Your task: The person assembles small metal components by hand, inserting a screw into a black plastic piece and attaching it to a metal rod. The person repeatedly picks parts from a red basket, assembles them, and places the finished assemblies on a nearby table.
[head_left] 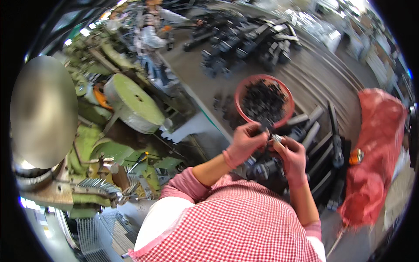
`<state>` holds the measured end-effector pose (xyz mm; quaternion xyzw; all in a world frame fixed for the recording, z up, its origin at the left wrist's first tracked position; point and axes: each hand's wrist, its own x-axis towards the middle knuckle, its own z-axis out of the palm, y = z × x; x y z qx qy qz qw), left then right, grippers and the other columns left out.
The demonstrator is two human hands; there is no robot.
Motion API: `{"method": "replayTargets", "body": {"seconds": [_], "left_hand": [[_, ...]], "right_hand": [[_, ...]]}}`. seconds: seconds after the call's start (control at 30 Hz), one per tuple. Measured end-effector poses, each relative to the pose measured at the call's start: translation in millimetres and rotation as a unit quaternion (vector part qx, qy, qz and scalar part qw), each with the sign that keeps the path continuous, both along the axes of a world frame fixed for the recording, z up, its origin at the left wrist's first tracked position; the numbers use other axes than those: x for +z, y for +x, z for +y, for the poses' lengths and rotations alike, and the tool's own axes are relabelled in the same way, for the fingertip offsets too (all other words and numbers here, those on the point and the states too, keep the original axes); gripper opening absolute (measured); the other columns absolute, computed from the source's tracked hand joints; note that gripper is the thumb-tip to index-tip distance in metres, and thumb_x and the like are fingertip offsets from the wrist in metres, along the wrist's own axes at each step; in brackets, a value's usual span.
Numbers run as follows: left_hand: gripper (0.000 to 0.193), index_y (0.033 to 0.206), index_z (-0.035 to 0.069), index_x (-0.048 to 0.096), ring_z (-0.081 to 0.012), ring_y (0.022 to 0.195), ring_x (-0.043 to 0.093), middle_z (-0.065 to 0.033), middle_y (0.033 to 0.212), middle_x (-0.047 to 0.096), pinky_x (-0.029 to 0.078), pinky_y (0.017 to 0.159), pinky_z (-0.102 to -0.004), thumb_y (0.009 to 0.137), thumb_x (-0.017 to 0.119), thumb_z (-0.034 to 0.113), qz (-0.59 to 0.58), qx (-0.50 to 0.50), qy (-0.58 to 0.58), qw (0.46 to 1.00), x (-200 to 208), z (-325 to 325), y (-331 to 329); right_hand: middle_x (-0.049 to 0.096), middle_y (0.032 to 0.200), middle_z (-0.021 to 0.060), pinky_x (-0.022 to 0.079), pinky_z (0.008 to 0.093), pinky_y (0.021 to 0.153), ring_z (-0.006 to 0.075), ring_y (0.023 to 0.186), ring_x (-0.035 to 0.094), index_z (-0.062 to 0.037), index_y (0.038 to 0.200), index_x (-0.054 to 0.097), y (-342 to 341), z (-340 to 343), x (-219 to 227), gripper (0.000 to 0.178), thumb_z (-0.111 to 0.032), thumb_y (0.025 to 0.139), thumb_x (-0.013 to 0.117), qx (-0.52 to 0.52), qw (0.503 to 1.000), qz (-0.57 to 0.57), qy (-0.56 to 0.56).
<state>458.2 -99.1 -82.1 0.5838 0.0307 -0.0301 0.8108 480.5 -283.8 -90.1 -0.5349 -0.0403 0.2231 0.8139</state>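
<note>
Right hand (293,157) gripped a small shiny metal piece (276,137), probably light, stiff and slippery, best held by its sides; left hand (245,140), just beside, pinched a small dark piece (265,124). Both forearms (214,169) reached forward, fingers bent. Beyond, near the left edge of the worktop (192,70), stood a red basin (286,95) of black pieces (264,99).

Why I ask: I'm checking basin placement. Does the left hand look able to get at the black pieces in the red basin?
Probably yes: the left hand is close to the red basin, and the black pieces lie uncovered inside. It seems to pinch a small dark part, though.
</note>
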Motion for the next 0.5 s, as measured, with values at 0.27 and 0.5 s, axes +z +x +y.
{"method": "replayTargets", "body": {"seconds": [0.27,0.5], "left_hand": [[0.023,0.111,-0.002,0.064,-0.0096,0.085,0.066,-0.0042,0.098,0.069,0.056,0.071,-0.0230,0.090,0.070,0.005,0.025,-0.176,-0.016,0.984,11.7,21.4,5.0],[0.016,0.109,-0.002,0.063,-0.0123,0.083,0.068,-0.0073,0.096,0.069,0.058,0.070,-0.0239,0.093,0.063,-0.002,-0.065,-0.102,0.120,0.985,3.8,13.4,-0.3]], "right_hand": [[0.067,0.091,0.0014,0.052,0.0214,0.069,0.0086,0.077,0.063,-0.0033,0.106,0.067,-0.9,-10.8,13.6,0.028,-0.028,0.094,0.068,0.148,0.979,0.134,0.034],[0.071,0.093,0.0036,0.051,0.0212,0.076,0.0089,0.082,0.065,0.0002,0.108,0.071,-2.5,0.4,4.7,0.025,-0.018,0.091,0.072,0.061,0.996,0.065,0.005]]}}
